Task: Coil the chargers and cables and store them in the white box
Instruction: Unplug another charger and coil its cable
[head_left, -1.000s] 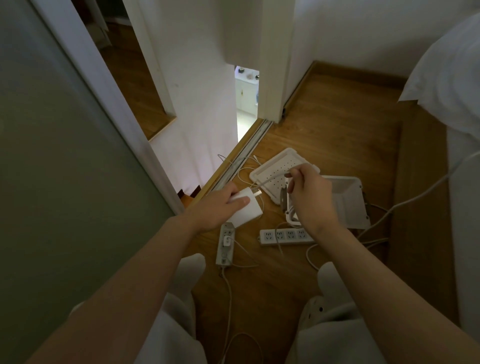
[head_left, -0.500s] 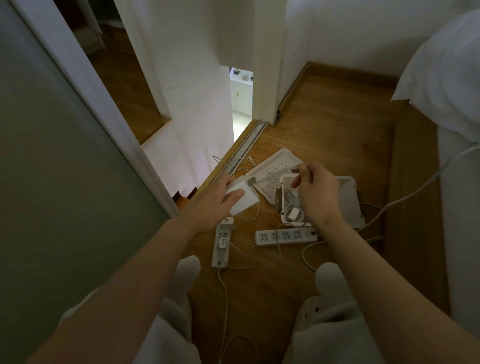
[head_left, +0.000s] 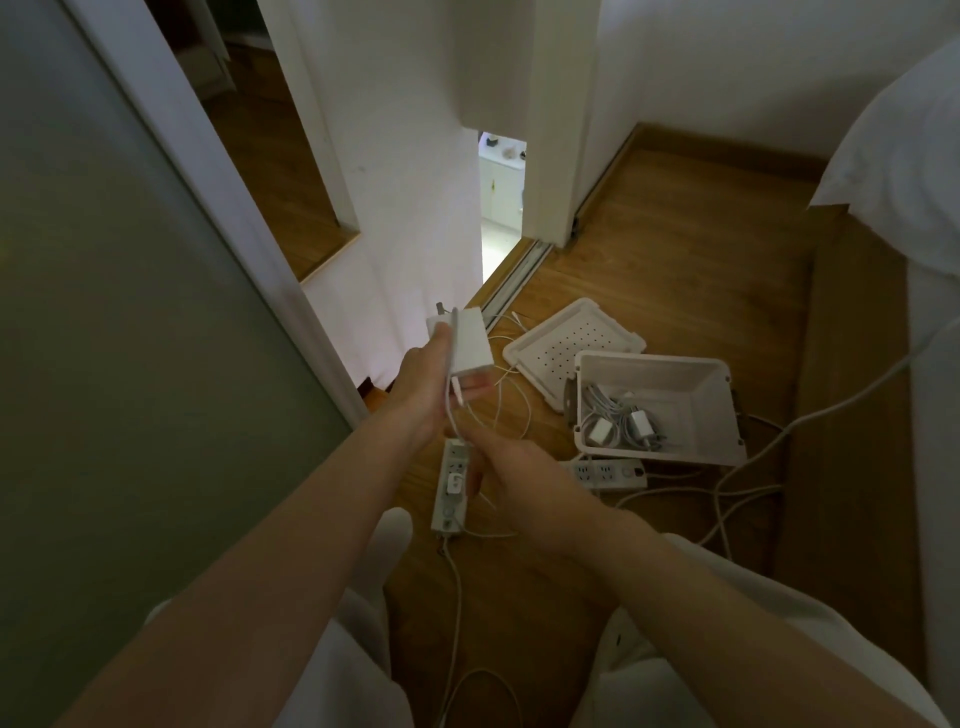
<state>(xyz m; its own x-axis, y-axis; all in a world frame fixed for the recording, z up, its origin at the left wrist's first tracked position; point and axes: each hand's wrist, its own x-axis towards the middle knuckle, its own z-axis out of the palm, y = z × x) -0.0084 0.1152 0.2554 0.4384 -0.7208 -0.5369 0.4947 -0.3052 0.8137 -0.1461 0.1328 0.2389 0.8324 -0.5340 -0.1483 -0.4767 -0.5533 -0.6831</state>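
The white box (head_left: 722, 415) stands open-topped on the floor (head_left: 675, 249). Its right part is bare inside, and coiled chargers (head_left: 618, 428) fill the near-left corner. The perforated lid (head_left: 566, 340) lies touching the box's far-left corner. One power strip (head_left: 608, 474) lies along the box's near wall. Another (head_left: 451, 493) lies under the left hand (head_left: 423, 387), gripping a charger block (head_left: 470, 343), and the right hand (head_left: 519, 470), pinching its thin cable (head_left: 451, 415), whose loops lie between lid and strip. Thicker cables (head_left: 753, 456) trail right of the box toward the wooden bed frame (head_left: 852, 415). Beyond lid and box the floor lies open up to the wall. A glass door panel (head_left: 130, 364) closes the left side.
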